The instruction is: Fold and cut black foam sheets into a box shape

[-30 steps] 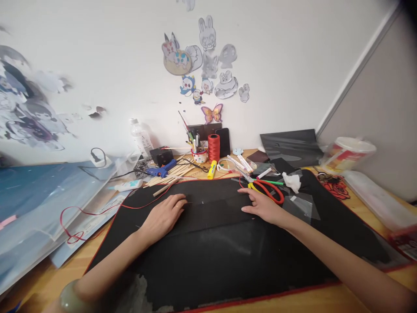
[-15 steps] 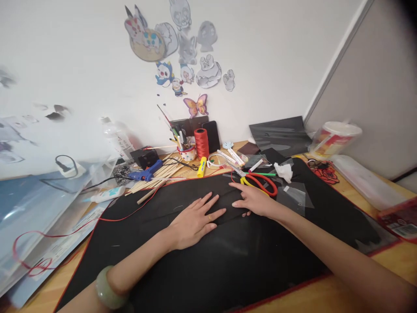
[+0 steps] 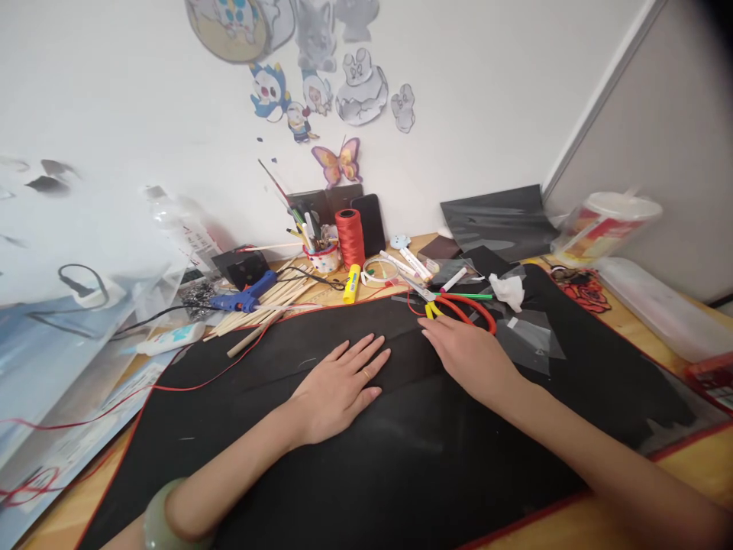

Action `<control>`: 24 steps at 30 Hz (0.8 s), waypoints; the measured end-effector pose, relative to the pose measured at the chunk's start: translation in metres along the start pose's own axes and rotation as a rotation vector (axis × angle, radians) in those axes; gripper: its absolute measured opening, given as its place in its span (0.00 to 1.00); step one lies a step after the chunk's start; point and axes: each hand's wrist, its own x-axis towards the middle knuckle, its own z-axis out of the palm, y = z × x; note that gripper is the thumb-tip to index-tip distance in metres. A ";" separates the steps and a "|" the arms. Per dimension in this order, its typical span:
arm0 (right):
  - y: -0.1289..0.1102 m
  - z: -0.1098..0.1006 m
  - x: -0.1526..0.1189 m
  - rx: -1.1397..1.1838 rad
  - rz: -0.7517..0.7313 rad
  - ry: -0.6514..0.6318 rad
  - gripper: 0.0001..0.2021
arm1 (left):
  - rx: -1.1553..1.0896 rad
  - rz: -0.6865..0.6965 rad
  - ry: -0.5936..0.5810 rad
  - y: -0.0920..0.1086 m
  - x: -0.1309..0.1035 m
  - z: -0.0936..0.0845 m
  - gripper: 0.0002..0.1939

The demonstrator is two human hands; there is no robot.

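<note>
My left hand [image 3: 340, 389] lies palm down on a black mat [image 3: 372, 473] with red edging, its fingers spread and a ring on one of them. Faint creases or edges of something dark show in the black surface around its fingertips; I cannot tell if it is a separate sheet. Farther right, my right hand [image 3: 475, 359] is palm down with fingers stretched out, beside the handles of the scissors [image 3: 466, 302]. Its fingertips overlap the yellow part of the handle in view; whether they touch it cannot be seen. Neither hand holds anything visible.
Behind the mat are a yellow glue stick [image 3: 351, 284], a red thread spool [image 3: 350, 238], a pen cup [image 3: 321, 258], wooden sticks [image 3: 269, 302] and a blue glue gun [image 3: 245, 294]. Clear film [image 3: 532, 344] and crumpled tissue [image 3: 508, 292] lie right. Red ribbon [image 3: 206, 382] trails left.
My right hand has turned palm down and shifted right and slightly back, from pointing with a finger to resting by the scissors. My left hand stays flat. The view has tilted down.
</note>
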 end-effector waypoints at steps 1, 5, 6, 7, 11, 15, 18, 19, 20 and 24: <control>-0.002 0.002 0.000 -0.001 -0.047 0.001 0.20 | 0.003 -0.001 0.003 0.000 0.000 0.000 0.26; -0.012 0.018 -0.006 0.004 -0.280 -0.073 0.21 | 0.006 -0.001 0.023 -0.001 -0.001 0.002 0.27; -0.014 0.022 -0.010 0.000 -0.322 -0.093 0.21 | 0.004 0.000 0.033 -0.001 -0.001 0.003 0.28; -0.015 0.025 -0.013 -0.010 -0.351 -0.108 0.22 | 0.002 0.001 0.043 -0.001 -0.001 0.003 0.28; -0.014 0.032 -0.021 -0.125 -0.394 -0.124 0.25 | 0.013 -0.020 0.066 0.001 -0.002 0.005 0.30; -0.012 0.035 -0.021 -0.212 -0.392 -0.082 0.25 | 0.032 -0.089 0.071 0.002 -0.004 0.005 0.31; -0.013 0.036 -0.021 -0.233 -0.373 -0.061 0.24 | 0.032 -0.102 0.082 0.003 -0.005 0.005 0.30; -0.013 0.036 -0.021 -0.239 -0.368 -0.058 0.24 | 0.029 -0.102 0.088 0.003 -0.005 0.005 0.30; -0.012 0.036 -0.021 -0.243 -0.363 -0.054 0.24 | 0.026 -0.099 0.094 0.003 -0.005 0.005 0.30; -0.011 0.034 -0.021 -0.222 -0.290 -0.039 0.25 | 0.011 -0.086 0.114 0.002 -0.006 0.005 0.31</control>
